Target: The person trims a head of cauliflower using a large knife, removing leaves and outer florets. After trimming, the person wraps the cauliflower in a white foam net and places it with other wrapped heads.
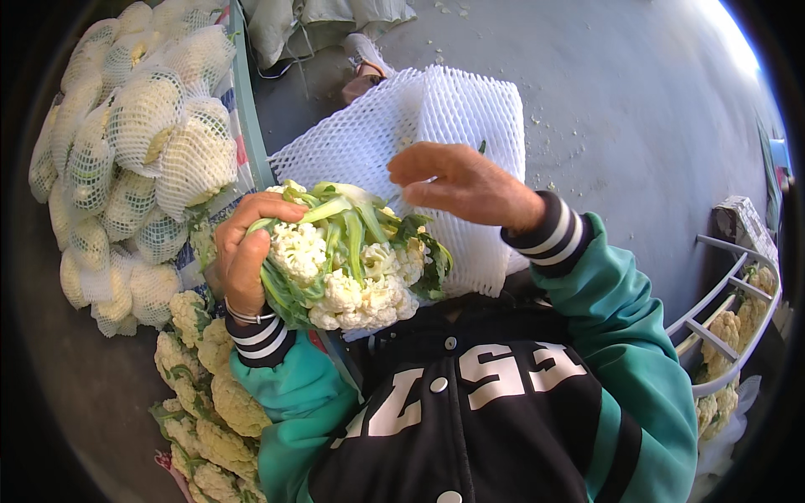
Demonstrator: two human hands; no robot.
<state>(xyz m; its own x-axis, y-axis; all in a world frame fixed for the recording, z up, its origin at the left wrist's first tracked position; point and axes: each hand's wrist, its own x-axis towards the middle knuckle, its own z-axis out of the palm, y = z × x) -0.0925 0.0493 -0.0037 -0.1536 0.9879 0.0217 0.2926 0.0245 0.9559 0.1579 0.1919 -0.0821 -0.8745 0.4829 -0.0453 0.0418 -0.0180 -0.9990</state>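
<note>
My left hand point(248, 248) grips a cauliflower head point(361, 298) by its left side, thumb on the near face and fingers over the top. Green leaves and pale cut stalks show among its florets. To the right, my right hand point(462, 182) hovers free of the cauliflower, its thumb apart from slightly curled fingers and nothing held. Beneath both hands, white foam netting sleeves point(471, 113) lie in a stack across my lap. The cauliflower covers part of that netting.
Cauliflowers in netting sleeves point(141, 119) are heaped at the upper left, beside a green metal edge point(248, 107). Bare cauliflowers point(214, 390) lie by my left elbow. A metal-railed frame point(723, 339) with cauliflowers behind stands right. White sacks point(327, 22) sit ahead; scraps dot the floor point(616, 126).
</note>
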